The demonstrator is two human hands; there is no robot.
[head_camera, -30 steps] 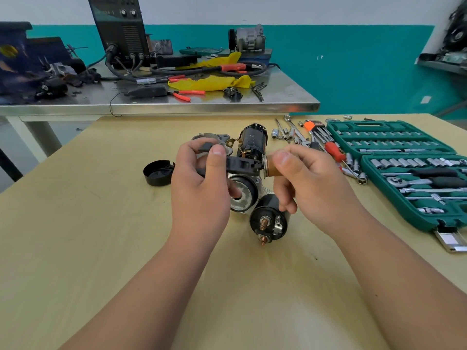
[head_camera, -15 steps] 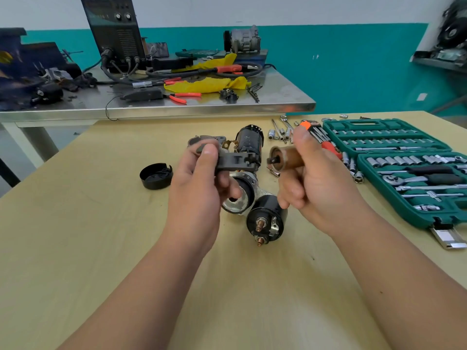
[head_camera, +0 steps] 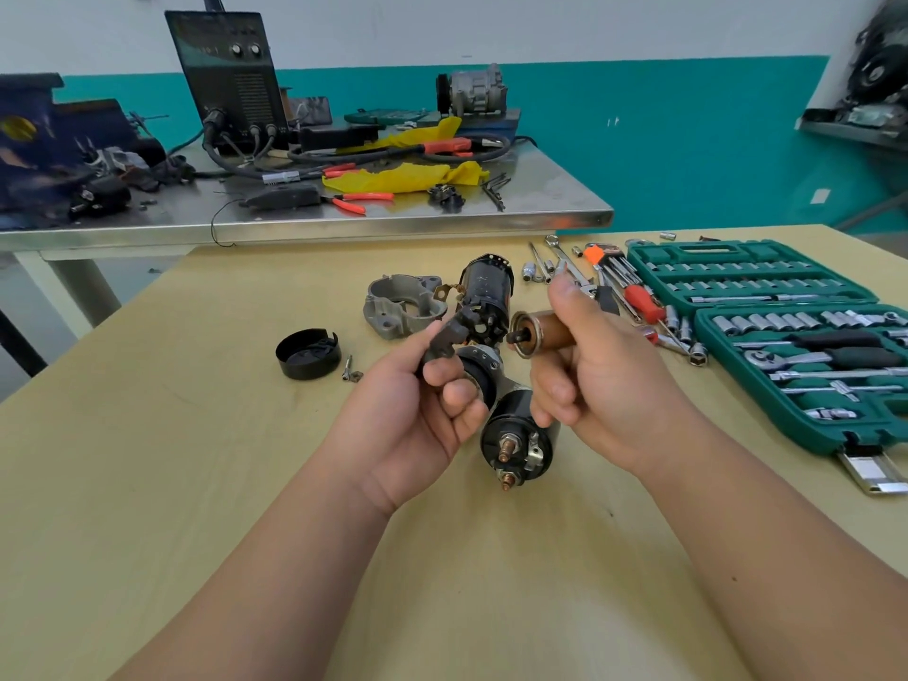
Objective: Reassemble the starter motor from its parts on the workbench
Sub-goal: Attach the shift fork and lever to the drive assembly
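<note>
Fitting the lever, looks like: left fingers point(head_camera: 444, 378) pinch the lever point(head_camera: 449, 334) above the counter point(head_camera: 196, 484), right fingers point(head_camera: 565, 307) curl round the plunger point(head_camera: 533, 334) at its 3 o'clock, so next I'd guess the plunger tip needs hooking squarely into it.

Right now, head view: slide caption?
Left hand grips a black lever, right hand a copper plunger; solenoid lies on the bench.

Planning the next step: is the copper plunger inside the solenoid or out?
Out. The right hand holds the copper plunger clear of the solenoid.
</note>
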